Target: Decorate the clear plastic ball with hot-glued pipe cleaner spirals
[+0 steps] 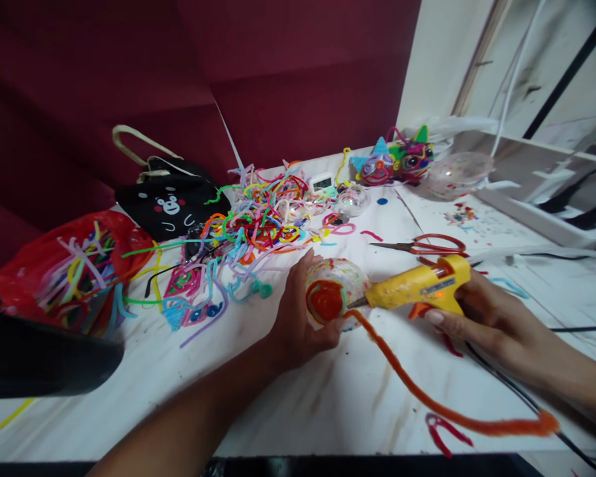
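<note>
Between my left forearm and the orange pipe cleaner (440,405) I could pass low over bare table (350,391). That orange strand bars the near right, a bent red strip (455,430) just beside it. The black cord (501,376) crosses below my right hand (496,321); scissors (412,247) lie beyond my glue gun (407,286). Past my left hand (302,321), a tangled heap (268,222) blocks me.

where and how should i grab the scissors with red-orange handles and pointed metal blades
Best gripped, I'd say, by the red-orange handles, from above and the right: the scissors lie flat, pointed metal blades facing left, handles right. The yellow plastic glue gun in the right hand crowds the near side.
</note>
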`<state>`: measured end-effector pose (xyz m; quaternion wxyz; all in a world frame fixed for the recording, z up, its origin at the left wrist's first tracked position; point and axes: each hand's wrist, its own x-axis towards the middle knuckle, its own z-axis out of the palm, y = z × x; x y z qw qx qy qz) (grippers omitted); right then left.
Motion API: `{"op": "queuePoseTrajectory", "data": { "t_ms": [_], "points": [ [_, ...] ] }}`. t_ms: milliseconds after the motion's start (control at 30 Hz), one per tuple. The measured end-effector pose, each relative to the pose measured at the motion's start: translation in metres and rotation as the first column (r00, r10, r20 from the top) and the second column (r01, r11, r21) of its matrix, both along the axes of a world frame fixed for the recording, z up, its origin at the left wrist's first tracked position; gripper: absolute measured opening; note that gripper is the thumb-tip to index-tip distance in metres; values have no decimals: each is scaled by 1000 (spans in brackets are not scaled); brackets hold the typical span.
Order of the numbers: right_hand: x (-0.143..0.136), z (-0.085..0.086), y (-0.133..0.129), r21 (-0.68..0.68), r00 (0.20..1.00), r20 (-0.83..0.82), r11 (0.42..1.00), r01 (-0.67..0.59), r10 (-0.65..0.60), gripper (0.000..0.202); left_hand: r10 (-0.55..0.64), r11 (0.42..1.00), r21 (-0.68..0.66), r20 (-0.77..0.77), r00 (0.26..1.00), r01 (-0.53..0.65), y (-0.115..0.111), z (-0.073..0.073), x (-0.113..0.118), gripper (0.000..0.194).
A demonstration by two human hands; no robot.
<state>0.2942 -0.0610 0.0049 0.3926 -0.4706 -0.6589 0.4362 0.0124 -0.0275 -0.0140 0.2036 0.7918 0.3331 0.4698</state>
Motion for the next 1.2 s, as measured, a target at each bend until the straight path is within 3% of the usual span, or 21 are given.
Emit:
{"op": "queuePoseTrajectory", "data": {
  "t_ms": [167, 467, 633, 900, 1200],
  "points": [
    [-2, 0, 4, 115, 998, 0, 991, 66, -67, 32, -4, 1000, 3, -8, 1000, 4, -1, -3, -1, 93],
    [-1, 1, 1, 120, 999, 29, 992, 38, -42, 26, 15, 1000, 5, -9, 1000, -15, -1, -1, 0, 90],
    [2, -4, 0, 100, 999, 33, 995, 27, -30, 37, 44, 998, 39, 2, 999, -44, 0, -1, 0, 87],
    [4, -8, 0, 217, 993, 103, 975, 39, -62, 34, 15, 1000, 0, 35, 999, -15, -3, -3, 0, 92],
    [3, -7, 0, 247, 989, 117, 967, 55, -86, 30, 9, 1000, -29, 46, 999, -8, -4, -1, 2, 91]
  ]
}}
